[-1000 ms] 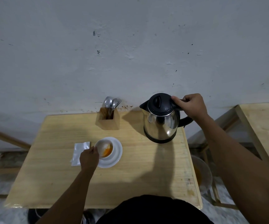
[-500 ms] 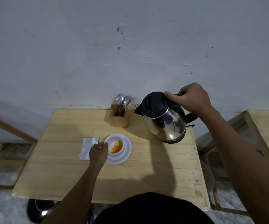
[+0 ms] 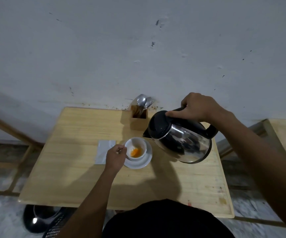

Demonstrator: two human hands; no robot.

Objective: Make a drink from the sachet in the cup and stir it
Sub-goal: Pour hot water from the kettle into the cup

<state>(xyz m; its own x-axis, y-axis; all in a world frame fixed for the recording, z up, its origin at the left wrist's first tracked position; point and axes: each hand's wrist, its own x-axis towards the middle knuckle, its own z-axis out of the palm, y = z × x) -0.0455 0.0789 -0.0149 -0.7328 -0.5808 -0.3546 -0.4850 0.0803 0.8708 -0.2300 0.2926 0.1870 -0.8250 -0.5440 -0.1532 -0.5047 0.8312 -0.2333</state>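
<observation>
Right hand (image 3: 201,107) grips the tilted kettle (image 3: 180,140); left hand (image 3: 115,156) pinches the cup (image 3: 136,148) rim. No legible writing on either.

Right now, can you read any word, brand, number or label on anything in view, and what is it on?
None can be read.
Sachet: plain white side up, no print visible.
Kettle: bare steel with a black lid, no legible brand.
Cup and saucer: plain white.
Wooden cutlery holder: unmarked.
</observation>
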